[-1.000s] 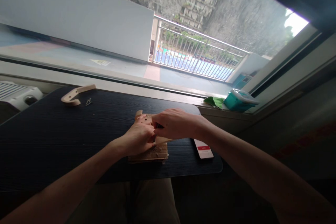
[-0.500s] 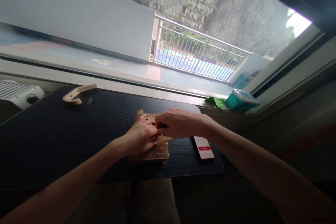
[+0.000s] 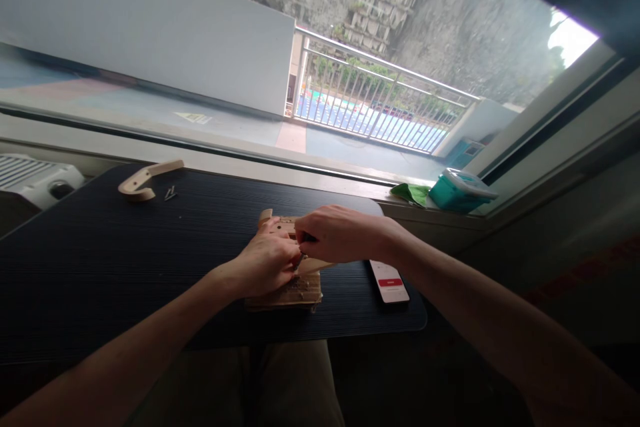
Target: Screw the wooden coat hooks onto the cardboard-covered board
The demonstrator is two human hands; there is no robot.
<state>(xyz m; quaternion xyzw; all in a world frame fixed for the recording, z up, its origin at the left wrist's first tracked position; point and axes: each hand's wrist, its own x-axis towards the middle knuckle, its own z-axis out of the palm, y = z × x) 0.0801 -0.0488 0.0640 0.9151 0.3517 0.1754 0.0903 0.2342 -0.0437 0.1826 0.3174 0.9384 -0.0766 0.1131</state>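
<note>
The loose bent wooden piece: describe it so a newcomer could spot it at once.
Start at the dark table. Near its far left corner, beside small metal pieces, lies the bent wooden piece. Unlike the wooden part at the left hand, it lies untouched.

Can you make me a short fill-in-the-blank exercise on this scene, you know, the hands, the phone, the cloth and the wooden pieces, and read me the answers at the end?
1. The left hand touches a ____ piece set over a rough brown block.
2. Near the right hand, a phone shows a ____ bar.
3. The cloth beside the teal box is ____.
4. A loose bent piece lies near the table's far ____ corner.

Missing words: wooden; red; green; left.
</note>
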